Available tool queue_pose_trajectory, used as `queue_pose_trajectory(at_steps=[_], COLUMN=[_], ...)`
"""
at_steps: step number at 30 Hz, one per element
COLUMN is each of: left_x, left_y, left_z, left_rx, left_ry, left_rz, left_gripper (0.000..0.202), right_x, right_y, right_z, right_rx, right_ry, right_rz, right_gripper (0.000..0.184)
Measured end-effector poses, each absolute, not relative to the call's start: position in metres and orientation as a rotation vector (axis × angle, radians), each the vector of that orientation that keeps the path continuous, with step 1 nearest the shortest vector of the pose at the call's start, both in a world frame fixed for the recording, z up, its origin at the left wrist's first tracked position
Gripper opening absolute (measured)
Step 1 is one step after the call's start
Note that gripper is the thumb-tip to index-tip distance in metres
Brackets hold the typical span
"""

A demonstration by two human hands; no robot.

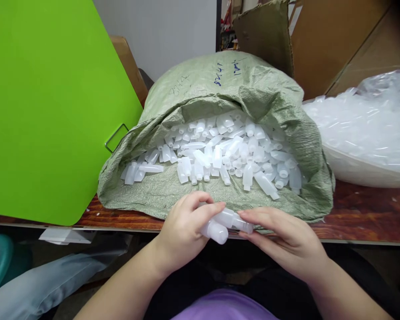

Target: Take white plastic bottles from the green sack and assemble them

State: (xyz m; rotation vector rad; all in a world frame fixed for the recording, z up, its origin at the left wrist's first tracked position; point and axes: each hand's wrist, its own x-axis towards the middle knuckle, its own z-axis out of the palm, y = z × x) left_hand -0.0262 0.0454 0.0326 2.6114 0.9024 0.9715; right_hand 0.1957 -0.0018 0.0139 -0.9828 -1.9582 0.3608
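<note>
My left hand (186, 226) is closed around translucent white plastic bottles, at least two of them. One bottle (216, 231) points its rounded end toward me. Another bottle (226, 218) lies behind it and points to the right. At that bottle's tip is a clear cap (244, 225), pinched between the fingers and thumb of my right hand (283, 238). Whether the cap is seated or loose I cannot tell. Just beyond my hands, a green woven sack (173, 191) lies on its side with its mouth toward me, holding many loose small bottles (216, 155).
A bright green board (53, 111) with a wire handle (116, 138) stands at the left. On the right sits a bulging clear plastic bag (370, 138) of white pieces, near cardboard boxes (333, 44). The wooden table (360, 213) ends at my hands; a teal bin (6, 262) is low left.
</note>
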Motion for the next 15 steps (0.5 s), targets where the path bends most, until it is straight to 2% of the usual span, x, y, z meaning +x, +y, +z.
queue_pose_trajectory(at_steps=[3,9,11,15], left_x=[-0.025,-0.023,-0.023,-0.023], left_y=[0.042,0.039,0.039,0.039], left_z=[0.032,0.034,0.032,0.026], left_rx=[2.801,2.893,2.911,2.974], left_ry=[0.908,0.898,0.958,0.912], left_rz=[1.112,1.245,1.266,1.247], left_gripper=[0.03,0.029,0.03,0.029], right_x=[0.19,0.19,0.189,0.183], right_y=[-0.005,-0.016,-0.019,-0.015], right_z=[0.006,-0.003,-0.003,0.001], right_rx=[-1.012,-0.952,-0.966,-0.876], right_ry=[-1.854,-1.693,-1.469,-0.893], right_rz=[0.38,0.459,0.654,1.322], right_gripper=[0.038,0.051,0.043,0.014])
